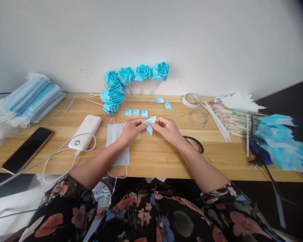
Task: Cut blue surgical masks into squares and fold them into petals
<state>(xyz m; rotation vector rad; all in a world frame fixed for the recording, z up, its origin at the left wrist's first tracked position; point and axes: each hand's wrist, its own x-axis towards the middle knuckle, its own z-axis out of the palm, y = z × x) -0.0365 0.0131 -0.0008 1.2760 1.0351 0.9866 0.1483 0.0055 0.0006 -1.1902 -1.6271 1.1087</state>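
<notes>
My left hand [132,129] and my right hand [166,128] meet above the middle of the wooden table [161,154], both pinching one small folded piece of light blue mask fabric [149,124]. Under my left forearm lies a flat face mask [116,143]. Just beyond my hands stand three small folded blue pieces [136,112] in a row, with two more blue pieces [164,103] further back. Several finished blue fabric flowers [131,80] on sticks lean against the wall.
A white power bank [86,131] with its cable and a dark phone [27,149] lie left. A stack of masks [31,99] is at far left. Tape rolls [192,99], wooden sticks [232,121] and blue scraps [282,141] fill the right side.
</notes>
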